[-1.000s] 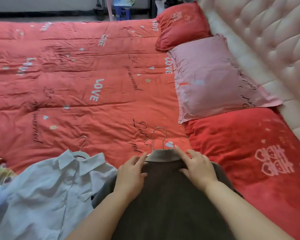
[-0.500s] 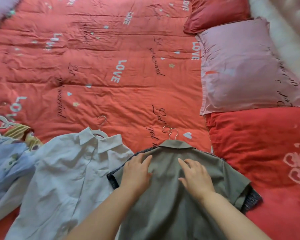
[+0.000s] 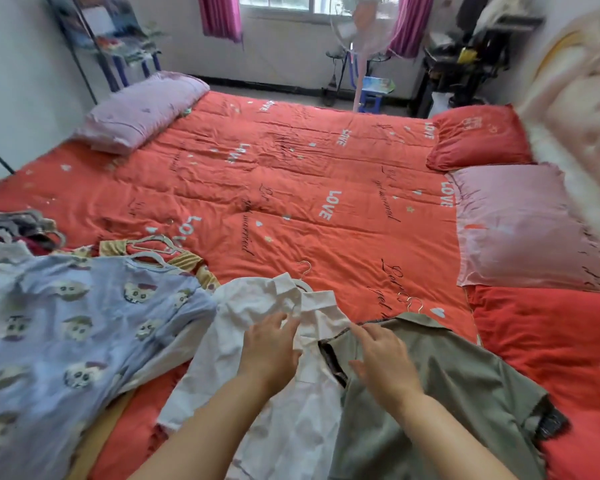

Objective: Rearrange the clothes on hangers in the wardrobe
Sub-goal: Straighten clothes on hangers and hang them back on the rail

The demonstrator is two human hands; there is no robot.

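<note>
Clothes on hangers are not in any wardrobe at this moment; no wardrobe is in view. They lie in a row on the near edge of the red quilt, probably spread flat so that each piece can be sorted before it is hung.

At the left lies a blue printed garment, and its white hanger shows at the neck. In the middle is a white shirt, and at the right is an olive shirt. Their metal hooks point to the far side, so I think they can be taken up quickly.

The left hand rests on the front of the white shirt just under the collar. Its fingers are a little bent on the cloth, and I cannot tell if they pinch it. The right hand lies on the left edge of the olive shirt, where it meets the white one. Its fingers are spread and loose and grasp nothing.

A heap of other hangers is at the far left edge. In my judgement the person is now separating the two shirts.
</note>
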